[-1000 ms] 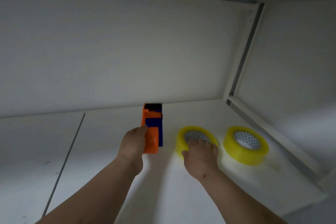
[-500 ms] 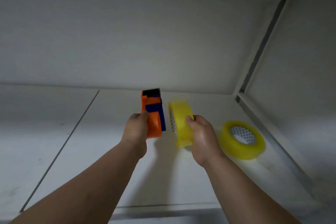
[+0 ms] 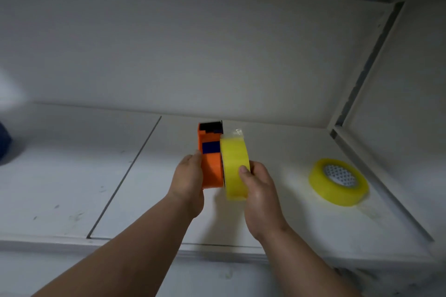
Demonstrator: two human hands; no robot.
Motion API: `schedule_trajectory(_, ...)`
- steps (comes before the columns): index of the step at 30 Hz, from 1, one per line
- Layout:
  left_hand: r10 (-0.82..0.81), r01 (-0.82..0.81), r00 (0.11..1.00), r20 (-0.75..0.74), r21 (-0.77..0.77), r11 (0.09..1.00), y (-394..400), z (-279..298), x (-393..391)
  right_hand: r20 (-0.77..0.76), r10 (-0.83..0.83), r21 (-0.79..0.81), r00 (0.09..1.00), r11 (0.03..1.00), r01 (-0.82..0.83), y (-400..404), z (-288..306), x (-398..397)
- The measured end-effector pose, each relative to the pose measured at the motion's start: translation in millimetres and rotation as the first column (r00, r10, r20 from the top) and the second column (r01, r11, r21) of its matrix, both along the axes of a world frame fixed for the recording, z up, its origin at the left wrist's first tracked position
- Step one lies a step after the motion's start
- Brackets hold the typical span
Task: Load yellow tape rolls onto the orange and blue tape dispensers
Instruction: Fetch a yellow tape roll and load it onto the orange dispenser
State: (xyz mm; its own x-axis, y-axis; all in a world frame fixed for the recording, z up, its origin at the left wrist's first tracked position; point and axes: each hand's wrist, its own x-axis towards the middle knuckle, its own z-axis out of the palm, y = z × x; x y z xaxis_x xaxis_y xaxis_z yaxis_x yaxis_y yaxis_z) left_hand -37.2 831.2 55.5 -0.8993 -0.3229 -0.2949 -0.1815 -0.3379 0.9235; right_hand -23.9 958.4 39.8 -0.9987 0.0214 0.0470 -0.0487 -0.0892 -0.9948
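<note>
White shelf surface (image 3: 72, 188), left hand (image 3: 189, 181) gripping orange and blue tape dispenser (image 3: 210, 154), right hand (image 3: 259, 188) holding upright yellow tape roll (image 3: 234, 164) against its right side, second yellow tape roll (image 3: 337, 184) lying flat well to the right

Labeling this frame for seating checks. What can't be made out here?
Head view only:
- Whether the held tape roll is seated on the dispenser: roll is edge-on and covers the hub side.
- Left hand fingers: behind the dispenser.
- Right hand fingers, except the thumb: behind the roll.
- Dark blue thing: cut off at left edge, blurred.
</note>
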Motion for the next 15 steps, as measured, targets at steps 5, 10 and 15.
schedule_trajectory(5,-0.042,0.04,0.999,0.028,0.053,0.998,-45.7,3.1,18.4,-0.053,-0.007,0.013,0.999,1.0,0.008,-50.7,1.2,25.9)
schedule_trajectory(10,-0.081,0.079,0.996,0.02,0.083,0.993,-98.2,3.0,45.6,-0.074,0.037,0.051,0.997,0.998,-0.033,-105.9,-2.4,49.0)
schedule_trajectory(15,-0.135,0.138,0.99,-0.035,0.108,0.985,-137.5,0.4,72.6,-0.083,0.06,0.055,0.995,0.997,-0.055,-152.0,-8.1,73.6)
